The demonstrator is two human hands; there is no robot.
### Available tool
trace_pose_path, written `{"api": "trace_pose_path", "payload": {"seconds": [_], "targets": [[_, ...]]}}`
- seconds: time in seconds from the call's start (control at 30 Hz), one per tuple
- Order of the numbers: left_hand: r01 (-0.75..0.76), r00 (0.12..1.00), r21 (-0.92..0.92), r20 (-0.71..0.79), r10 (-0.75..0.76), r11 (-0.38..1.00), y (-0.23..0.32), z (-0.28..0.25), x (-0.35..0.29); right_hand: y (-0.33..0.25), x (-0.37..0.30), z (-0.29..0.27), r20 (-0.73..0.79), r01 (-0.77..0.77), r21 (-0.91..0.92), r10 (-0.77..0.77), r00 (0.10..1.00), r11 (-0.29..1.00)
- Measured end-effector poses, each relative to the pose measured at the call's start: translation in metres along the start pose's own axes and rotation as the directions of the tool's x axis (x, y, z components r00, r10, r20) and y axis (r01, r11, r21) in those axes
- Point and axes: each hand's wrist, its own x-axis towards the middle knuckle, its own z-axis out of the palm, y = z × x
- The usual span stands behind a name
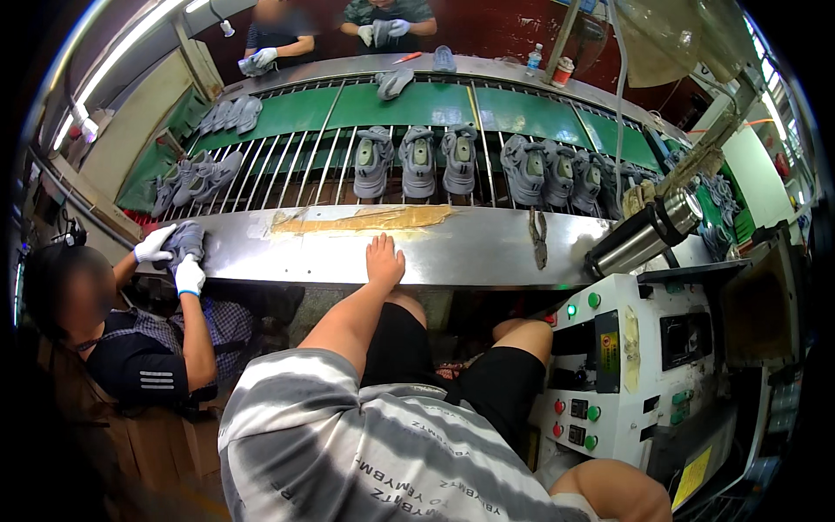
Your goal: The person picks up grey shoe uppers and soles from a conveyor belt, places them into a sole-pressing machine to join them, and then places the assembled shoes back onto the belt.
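Note:
My left hand [384,261] lies flat on the metal work table [330,261], its fingers apart and nothing in them. Just beyond the fingertips, a strip of brown tape [361,219] is stuck along the tabletop. Past it, grey sneakers stand on the roller conveyor; the nearest to my hand are one sneaker [372,165] and another beside it [417,163]. A third sneaker [458,161] stands to their right. My right arm shows only at the lower right edge, bent, and its hand is out of view.
Pliers [538,239] and a steel thermos [644,235] lie at the right. A white control machine [600,365] stands beside my right leg. On my left, a gloved co-worker holds a grey shoe [184,242]. Two more people work beyond the green belt [417,103].

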Motion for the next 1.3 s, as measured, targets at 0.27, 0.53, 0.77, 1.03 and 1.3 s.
{"api": "trace_pose_path", "payload": {"seconds": [0.27, 0.53, 0.77, 1.03, 1.3], "targets": [[-0.026, 1.000, 0.006, 0.011, 0.026, 1.000, 0.002, -0.001, -0.001, -0.009, 0.041, 0.008, 0.107, 0.232, 0.234, -0.262, 0.959, 0.944], [-0.040, 0.999, 0.007, -0.008, 0.040, 0.999, 0.003, 0.004, 0.000, -0.032, 0.041, 0.006, 0.170, 0.278, 0.296, -0.336, 0.926, 0.914], [-0.074, 0.993, -0.035, 0.086, 0.077, 0.997, 0.019, -0.007, 0.011, -0.064, 0.010, -0.004, 0.054, -0.030, -0.123, 0.037, 0.998, 0.992], [-0.142, 0.989, 0.087, 0.041, 0.139, 0.986, 0.006, 0.003, 0.002, -0.111, -0.144, -0.001, -0.580, -0.993, 0.113, 0.813, -0.050, 0.019], [-0.090, 0.986, 0.122, 0.147, 0.072, 0.988, 0.013, 0.009, 0.004, -0.191, -0.385, -0.010, -0.953, -0.755, 0.302, -0.173, -0.248, -0.582]]}}
